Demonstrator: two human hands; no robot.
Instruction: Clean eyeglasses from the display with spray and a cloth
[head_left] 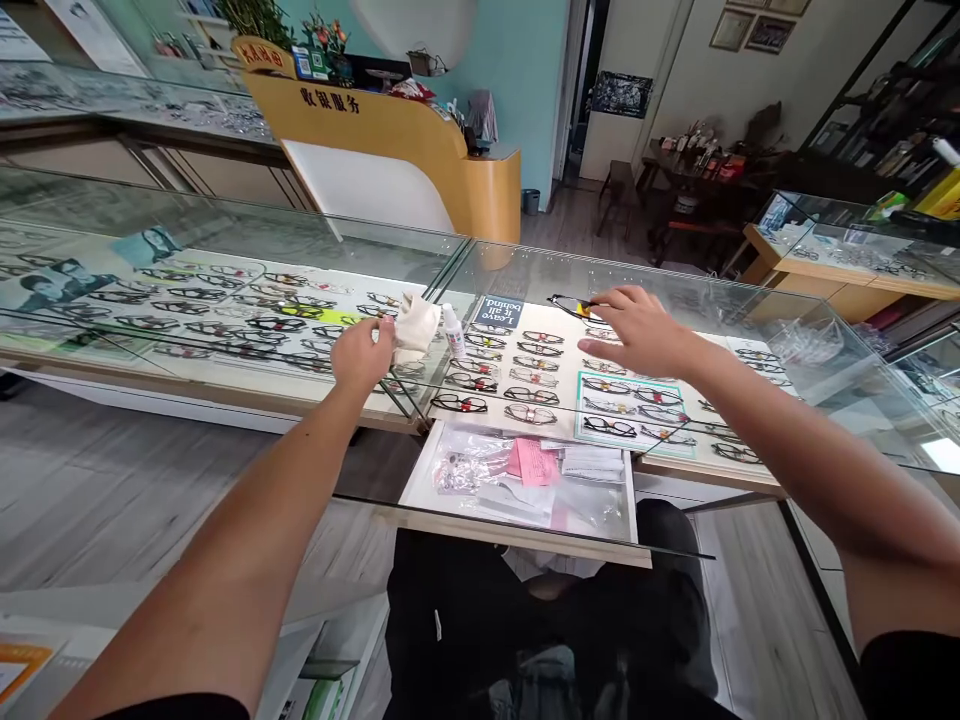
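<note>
My left hand [363,352] is closed on a crumpled cream cloth [417,326], pinched between thumb and fingers above the glass counter. Just right of the cloth stands a small white bottle [453,332]. My right hand [637,326] hovers palm down over the counter, fingers stretched out and thumb apart. Close to its fingertips is a pair of dark-framed eyeglasses [564,302] with a yellow tag; whether the fingers touch it is hard to make out. Beneath the glass, rows of eyeglass frames [531,394] lie on white shelving.
An open drawer [631,505] in front of me holds plastic bags and a pink slip [534,462]. The glass counter [420,240] runs left and right. Behind it stands a yellow cashier desk [420,130]. Another display case [847,260] is at right.
</note>
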